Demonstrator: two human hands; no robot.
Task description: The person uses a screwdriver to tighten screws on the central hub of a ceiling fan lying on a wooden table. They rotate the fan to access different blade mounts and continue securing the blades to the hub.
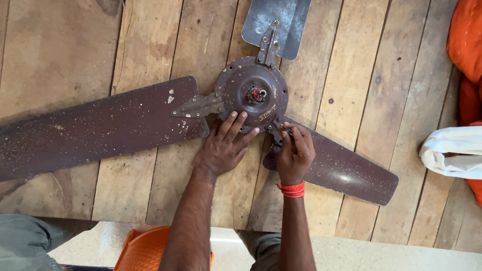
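While a brown ceiling fan (251,95) lies flat on a wooden plank table (351,65), seen from above, both of the person's bare hands work at its round motor hub (241,80). Left hand (221,148) rests with fingers spread apart and pressed on the hub's near rim, seemingly steadying it. Right hand (295,153), with a red thread band (292,189) at the wrist, has fingertips pinched together on something small at the metal bracket (277,128) joining the near-right blade (346,170) to the hub; whether that is a screw or a bolt cannot be told. Judging by this, the step in hand is working a blade fastener by fingers, and the next move calls for a firm hub and a careful twist. A long blade (95,125) stretches left, and a third blade (276,20) points away. Red wires (256,94) show at the hub's centre. Orange cloth (467,40) and a white cloth (452,150) lie at right; an orange plastic stool (145,248) sits below.
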